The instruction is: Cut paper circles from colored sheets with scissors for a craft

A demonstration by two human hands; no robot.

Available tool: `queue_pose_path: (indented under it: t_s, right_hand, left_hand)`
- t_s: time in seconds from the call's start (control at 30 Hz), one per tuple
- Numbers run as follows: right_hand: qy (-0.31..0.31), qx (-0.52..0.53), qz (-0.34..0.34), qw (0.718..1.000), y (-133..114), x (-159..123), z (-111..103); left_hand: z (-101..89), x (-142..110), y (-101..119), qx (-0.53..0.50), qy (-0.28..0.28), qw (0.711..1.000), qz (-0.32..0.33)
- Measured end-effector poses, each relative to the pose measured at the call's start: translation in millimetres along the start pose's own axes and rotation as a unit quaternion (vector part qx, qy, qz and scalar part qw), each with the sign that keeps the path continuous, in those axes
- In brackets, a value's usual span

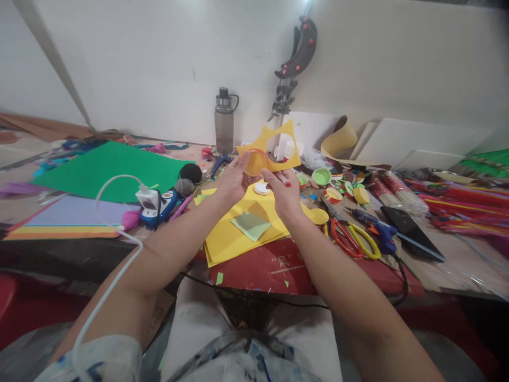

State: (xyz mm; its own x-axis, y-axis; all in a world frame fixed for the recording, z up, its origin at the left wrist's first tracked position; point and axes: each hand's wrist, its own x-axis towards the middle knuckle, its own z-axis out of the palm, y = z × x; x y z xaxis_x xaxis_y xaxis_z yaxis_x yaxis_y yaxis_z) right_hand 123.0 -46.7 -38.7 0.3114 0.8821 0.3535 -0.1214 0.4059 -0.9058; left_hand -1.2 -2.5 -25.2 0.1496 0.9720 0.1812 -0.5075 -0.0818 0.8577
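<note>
My left hand (234, 180) is raised above the table with its fingers closed round a round orange-yellow disc (256, 162). My right hand (284, 193) pinches the lower edge of a spiky yellow foam piece (274, 144) that has a round hole cut in its middle. The disc sits against the left part of that foam piece. Below both hands lie yellow foam sheets (234, 233) with a pale green square (250, 225) on top. A small white disc (262, 188) rests on the sheets, just under my hands.
A green sheet (107, 170) and a stack of coloured sheets (67, 220) lie at the left. A grey water bottle (224, 122) stands by the wall. Scissors (352, 239), a blue glue gun (377, 231), small coloured cups (322, 176) and bundles of sticks (457, 204) lie at the right.
</note>
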Motion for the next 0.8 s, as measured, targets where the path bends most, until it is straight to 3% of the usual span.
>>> queue_pose_path:
  t_s: [0.2, 0.43, 0.6, 0.8]
  right_hand:
    - [-0.002, -0.002, -0.010, 1.000, -0.1, 0.1, 2.5]
    - [0.006, -0.042, -0.041, 0.998, 1.8, 13.9, -13.3]
    - [-0.026, -0.056, -0.017, 0.998, -4.5, 20.1, -22.9]
    - [-0.043, -0.084, 0.030, 0.995, -9.7, 22.1, -29.1]
  left_hand:
    - [-1.9, 3.8, -4.6, 0.005, 0.002, 1.000, 0.010]
    - [-8.1, 8.0, -8.6, -0.048, -0.055, 0.997, -0.005]
    - [-14.9, 13.3, 1.1, 0.030, -0.082, 0.996, -0.032]
    - [-31.5, 25.2, 17.2, 0.141, -0.151, 0.978, 0.012]
